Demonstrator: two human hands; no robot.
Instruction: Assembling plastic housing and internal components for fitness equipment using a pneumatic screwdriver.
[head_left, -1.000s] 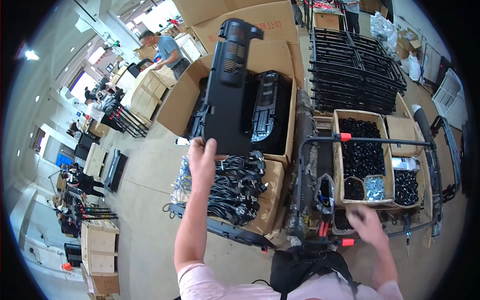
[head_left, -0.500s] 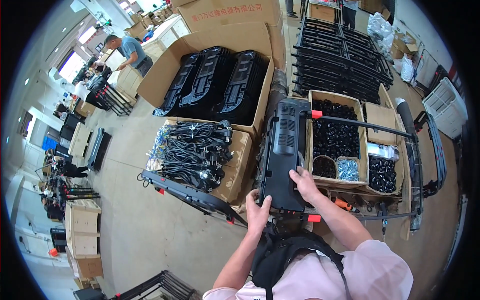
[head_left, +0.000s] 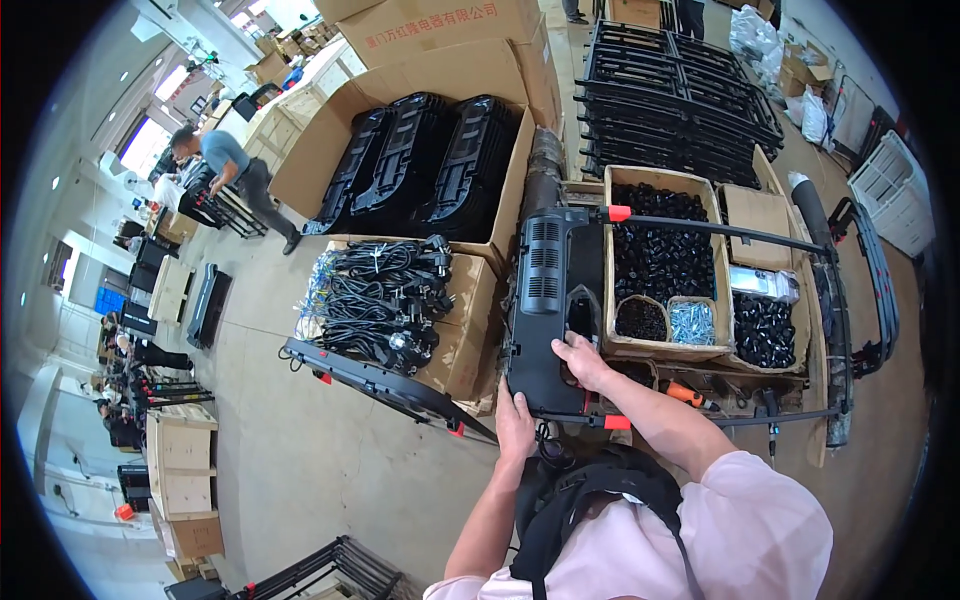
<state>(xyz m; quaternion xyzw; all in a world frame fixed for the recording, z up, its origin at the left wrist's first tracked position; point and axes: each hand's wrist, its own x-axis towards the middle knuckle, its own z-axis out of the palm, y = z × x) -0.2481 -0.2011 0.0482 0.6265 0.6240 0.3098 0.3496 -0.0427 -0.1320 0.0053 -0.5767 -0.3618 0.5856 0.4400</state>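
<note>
Single line of red characters on cardboard box.

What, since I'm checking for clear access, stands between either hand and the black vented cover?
Nothing visible. The left hand touches the black vented cover at its lower left edge, and the right hand is on its right side. The orange tool lies off to the right.

Counted my two hands, one vented black cover, three panel stacks in one open carton, two red clips on frame beside cover.
</note>
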